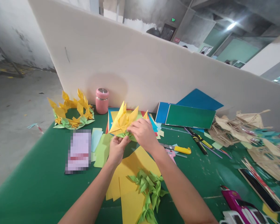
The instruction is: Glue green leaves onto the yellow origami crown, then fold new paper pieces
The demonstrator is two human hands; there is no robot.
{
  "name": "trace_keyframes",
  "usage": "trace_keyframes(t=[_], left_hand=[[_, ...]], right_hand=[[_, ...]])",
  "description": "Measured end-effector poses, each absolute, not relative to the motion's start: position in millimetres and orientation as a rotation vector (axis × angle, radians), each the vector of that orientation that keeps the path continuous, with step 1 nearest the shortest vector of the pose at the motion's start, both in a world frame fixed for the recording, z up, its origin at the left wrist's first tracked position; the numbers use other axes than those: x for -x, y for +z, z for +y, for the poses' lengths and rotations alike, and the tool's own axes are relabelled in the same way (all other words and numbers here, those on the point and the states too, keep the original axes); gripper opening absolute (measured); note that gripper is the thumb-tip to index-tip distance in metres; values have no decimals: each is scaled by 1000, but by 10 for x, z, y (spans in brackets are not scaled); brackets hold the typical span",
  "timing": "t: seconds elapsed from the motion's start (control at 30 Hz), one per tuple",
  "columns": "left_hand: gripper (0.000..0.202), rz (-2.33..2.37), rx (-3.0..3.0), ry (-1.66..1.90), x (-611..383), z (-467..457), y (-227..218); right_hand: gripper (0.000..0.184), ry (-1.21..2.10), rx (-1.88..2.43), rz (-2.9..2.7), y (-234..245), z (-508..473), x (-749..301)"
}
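Both hands hold a folded paper flower (123, 119) with pointed yellow petals and green leaves along its base. My left hand (118, 147) pinches the green base from below with thumb and fingers. From the right, my right hand (143, 132) closes over the side of the same flower; its fingertips are partly hidden. Beneath my forearms lie yellow paper sheets (130, 205) and a cluster of folded green paper leaves (149, 186). Light green paper sheets (102, 152) rest beside my left hand.
A finished-looking yellow-and-green paper crown (72, 115) and a pink flask (102, 101) stand at the back left. Rightward are a yellow utility knife (179, 149), boards (190, 115), wooden pieces (233, 129), a phone (260, 189) and a magenta tool (239, 203). A pale partition (154, 68) borders the table.
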State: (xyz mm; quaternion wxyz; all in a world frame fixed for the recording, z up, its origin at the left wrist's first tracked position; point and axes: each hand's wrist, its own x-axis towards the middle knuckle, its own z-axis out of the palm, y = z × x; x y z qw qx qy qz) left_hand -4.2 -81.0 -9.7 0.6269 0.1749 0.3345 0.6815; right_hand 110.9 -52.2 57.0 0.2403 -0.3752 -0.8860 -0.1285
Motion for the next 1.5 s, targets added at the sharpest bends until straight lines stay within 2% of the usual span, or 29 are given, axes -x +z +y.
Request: trace_keyframes(t=[0.47,1.5], left_hand=[[45,709,-396,1547,59,-760,-113],[45,715,-382,1501,74,-801,-96]], right_hand=[[16,-303,1095,-2474,614,-487,-1125],[19,-254,969,-2564,647,-413,-1201]])
